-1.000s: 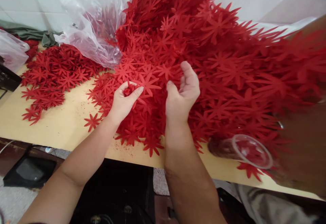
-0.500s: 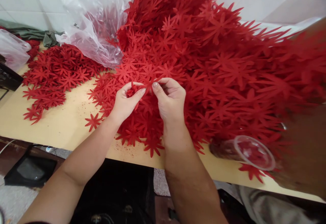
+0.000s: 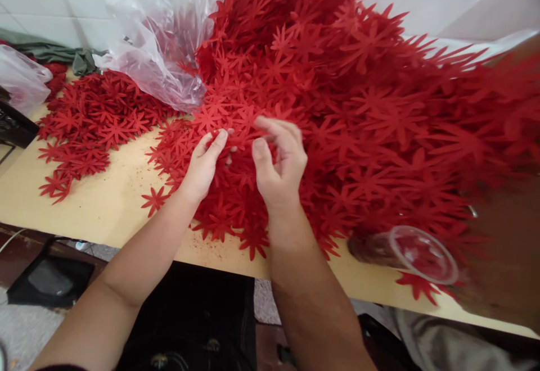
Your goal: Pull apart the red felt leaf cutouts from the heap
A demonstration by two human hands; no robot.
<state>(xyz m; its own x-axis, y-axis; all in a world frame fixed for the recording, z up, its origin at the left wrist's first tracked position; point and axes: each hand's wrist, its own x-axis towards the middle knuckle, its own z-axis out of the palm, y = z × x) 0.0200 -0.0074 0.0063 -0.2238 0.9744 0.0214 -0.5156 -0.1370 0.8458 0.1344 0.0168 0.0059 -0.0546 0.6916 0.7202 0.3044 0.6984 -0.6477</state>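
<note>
Red flower-shaped cutouts [image 3: 371, 101] with long narrow petals make a large heap behind and under both hands. My left hand [image 3: 206, 160] pinches a red flower cutout [image 3: 231, 141] between thumb and fingers at the front of the heap; its outline blends into the pieces behind. Just to its right, my right hand [image 3: 280, 160] has its thumb and fingers apart, with nothing visible between them. The two hands do not touch.
A smaller pile of red cutouts [image 3: 97, 121] lies left on the pale table [image 3: 122, 191]. A clear plastic bag [image 3: 164, 62] stands behind it. Near the front edge at right, a transparent plastic cup [image 3: 405, 253] lies on its side. A cardboard-brown surface [image 3: 506, 247] borders the right.
Both hands were pinching at the same red cutout close together. My right hand has let go and opened its fingers; my left hand has shifted slightly left, drawing apart.
</note>
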